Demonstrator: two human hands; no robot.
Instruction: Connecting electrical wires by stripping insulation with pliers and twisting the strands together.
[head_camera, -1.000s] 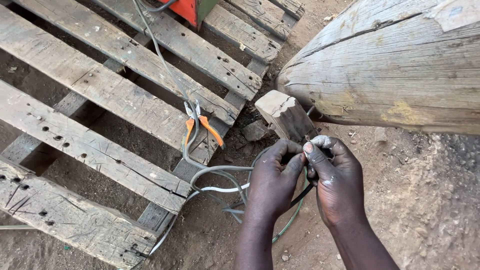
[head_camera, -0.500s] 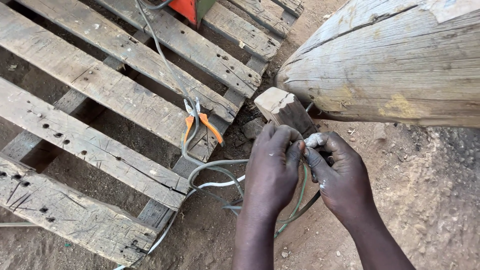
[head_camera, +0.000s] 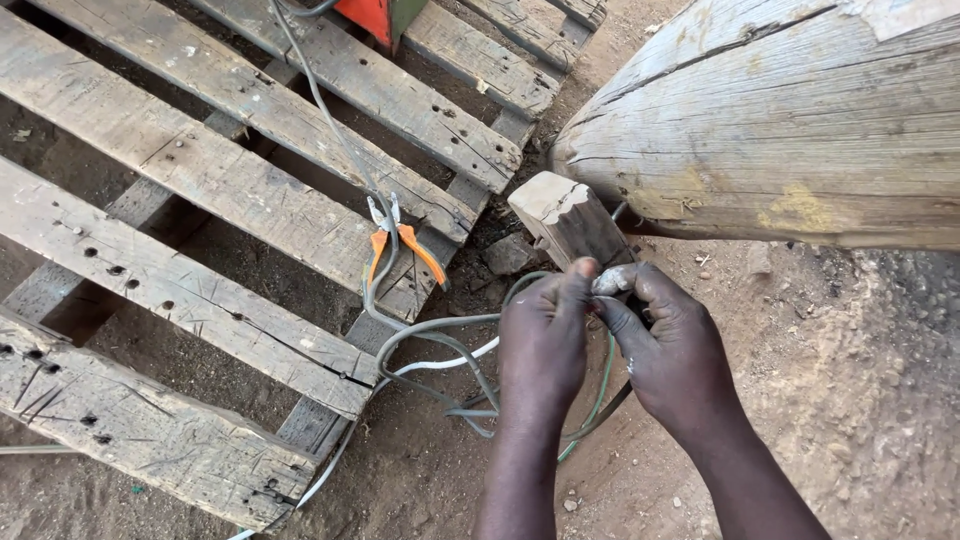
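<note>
Both hands have closed in on each other since a second ago — the left hand (head_camera: 545, 340) now has its fingers curled tightly, thumb pressed up against the right thumb, where earlier the two sat a little apart around the wire ends. Nothing else in the scene has shifted.

From the head camera: the right hand (head_camera: 670, 350) pinches a pale, taped or stripped wire end (head_camera: 612, 280) between thumb and forefinger, and the left hand is clenched on the same bundle just beside it, at about 9 o'clock from the pinch. So the work sits right between the thumbs, touching both, neither hand clearly nearer. From there the grey cable (head_camera: 440, 335) loops away toward 8 o'clock, curls back under the left wrist, and its long run climbs toward 11 o'clock across the wooden pallet (head_camera: 200, 170). A green wire (head_camera: 605, 380) drops toward 6 o'clock between the wrists, and a white wire (head_camera: 445, 362) trails toward 8 o'clock.

Orange-handled pliers (head_camera: 400, 245) lie on a pallet slat at 10 o'clock from the hands, well apart, jaws pointing to 12 o'clock. A small wood block (head_camera: 565, 215) stands just above the hands, wedged under the big weathered log (head_camera: 780, 130) at 1 o'clock.

No containers show — only dirt ground (head_camera: 860, 380).
</note>
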